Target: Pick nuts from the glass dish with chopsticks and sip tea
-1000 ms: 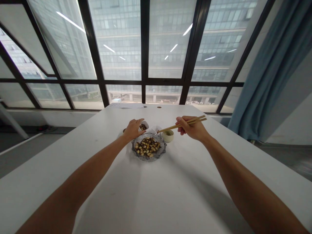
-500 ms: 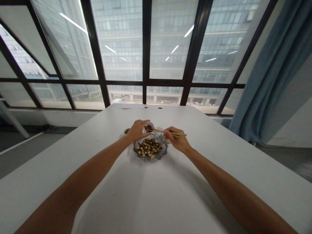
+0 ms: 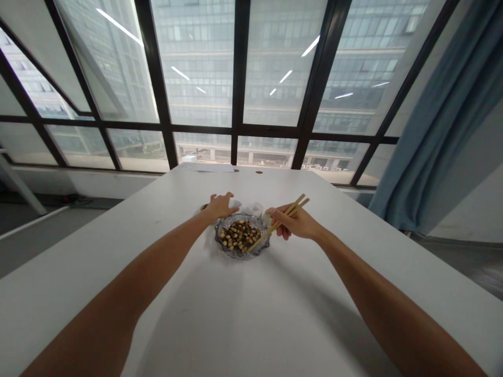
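Note:
Chopsticks (image 3: 273, 228) are held in my right hand (image 3: 298, 221), their tips down at the right front of the nuts in the glass bowl (image 3: 264, 245). The bowl has a wavy rim and holds pale nuts mixed with dark pieces (image 3: 239, 235). Behind its left rim, my left hand (image 3: 220, 206) has its fingers apart beside a small white cup (image 3: 234, 203); the thumb lies near the cup's front. A second white cup (image 3: 255, 208) stands behind the bowl. My right fingers partly cover a pale container (image 3: 266, 215).
A small brownish container (image 3: 204, 207) shows partly behind my left wrist. White paper (image 3: 208, 167) lies at the far edge of the white table (image 3: 196, 314), near a round brown spot (image 3: 259, 172). Windows stand beyond, with a blue curtain (image 3: 424, 136) at the right.
The tilted white cup with dark contents has come down behind the bowl, and my left fingers have loosened from it. My right hand has swung the chopsticks from the cup down into the bowl.

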Available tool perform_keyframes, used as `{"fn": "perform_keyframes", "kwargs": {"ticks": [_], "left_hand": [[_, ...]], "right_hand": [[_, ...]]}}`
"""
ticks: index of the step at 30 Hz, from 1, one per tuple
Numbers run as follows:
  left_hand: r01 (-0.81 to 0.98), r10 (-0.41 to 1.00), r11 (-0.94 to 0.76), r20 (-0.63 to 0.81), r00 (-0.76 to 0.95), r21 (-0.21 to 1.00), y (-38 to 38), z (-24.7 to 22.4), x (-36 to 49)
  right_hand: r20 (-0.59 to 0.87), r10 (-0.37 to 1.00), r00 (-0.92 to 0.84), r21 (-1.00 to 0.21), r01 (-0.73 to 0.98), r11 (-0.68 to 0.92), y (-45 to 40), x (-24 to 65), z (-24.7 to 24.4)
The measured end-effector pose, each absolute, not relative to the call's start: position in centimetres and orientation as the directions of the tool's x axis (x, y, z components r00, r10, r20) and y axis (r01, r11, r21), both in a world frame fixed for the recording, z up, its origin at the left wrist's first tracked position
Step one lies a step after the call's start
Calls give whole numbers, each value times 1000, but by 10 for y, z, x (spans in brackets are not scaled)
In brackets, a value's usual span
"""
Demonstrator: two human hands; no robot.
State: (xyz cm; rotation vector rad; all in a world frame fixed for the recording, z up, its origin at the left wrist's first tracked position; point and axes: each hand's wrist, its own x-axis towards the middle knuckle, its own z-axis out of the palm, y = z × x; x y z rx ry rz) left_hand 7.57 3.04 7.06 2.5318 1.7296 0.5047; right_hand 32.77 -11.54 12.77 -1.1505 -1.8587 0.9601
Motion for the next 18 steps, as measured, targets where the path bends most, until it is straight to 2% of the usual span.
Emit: {"fn": "perform_keyframes", "kwargs": {"ticks": [3, 10, 14, 18], "left_hand": [[890, 906, -391, 267, 328, 233, 32, 68, 69], [879, 843, -405, 475, 252, 252, 13, 50, 22], [852, 845, -349, 524, 105, 391, 0, 30, 1], [758, 888, -286, 460, -21, 586, -4, 12, -2]], "right_hand": [[254, 911, -324, -864, 348, 364, -111, 321, 118], [370, 920, -129, -869, 302, 392, -100, 319, 109], [403, 909, -104, -864, 285, 415, -103, 325, 118], [282, 921, -269, -890, 286, 355, -114, 320, 124]]}}
